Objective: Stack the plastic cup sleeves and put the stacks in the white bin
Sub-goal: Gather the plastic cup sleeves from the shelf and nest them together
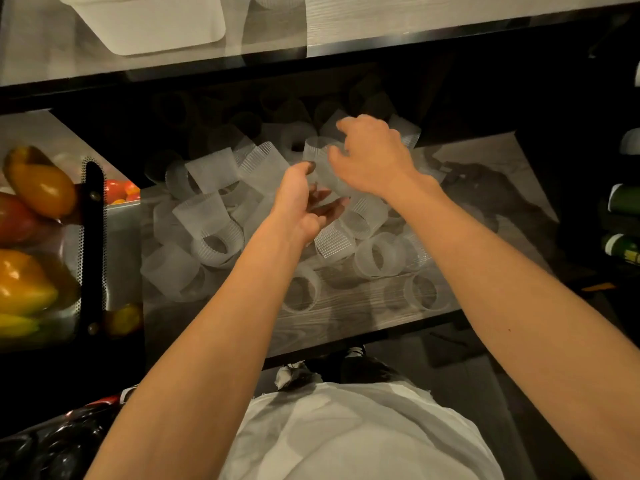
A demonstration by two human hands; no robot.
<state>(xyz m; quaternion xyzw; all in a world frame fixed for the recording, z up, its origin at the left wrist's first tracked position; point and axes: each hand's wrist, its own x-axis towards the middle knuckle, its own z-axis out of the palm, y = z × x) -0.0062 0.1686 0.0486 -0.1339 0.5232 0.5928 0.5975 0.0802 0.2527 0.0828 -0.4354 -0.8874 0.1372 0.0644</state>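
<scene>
Right, both hands are up over the pile. The left hand (pixel 304 199) sits palm-up, thumb pressed to the near wall of a translucent sleeve (pixel 320 161), fingers curled loosely beneath it. The right hand (pixel 372 155) comes over the top, its fingers wrapped round the far side of that same sleeve. So the two hands share one piece, held just above the heap. The held sleeve looks tilted, its open ends facing roughly left and right; the exact axis is hard to read through the frosted plastic.

Below, loose cup sleeves (pixel 214 244) lie scattered every way on the surface (pixel 346 306): some on their sides with round openings towards the camera, some flattened, some overlapping. They are short ribbed tubes, milky and semi-clear, with fine vertical ridges.

The surface is pale grey with a wood-grain pattern and a dark edge. Above it a second, higher level carries the white bin (pixel 149 22), smooth with rounded corners, well apart from the pile. At the left a perforated metal basket (pixel 78 244) holds orange and red fruit (pixel 41 188). The room around is dark.
</scene>
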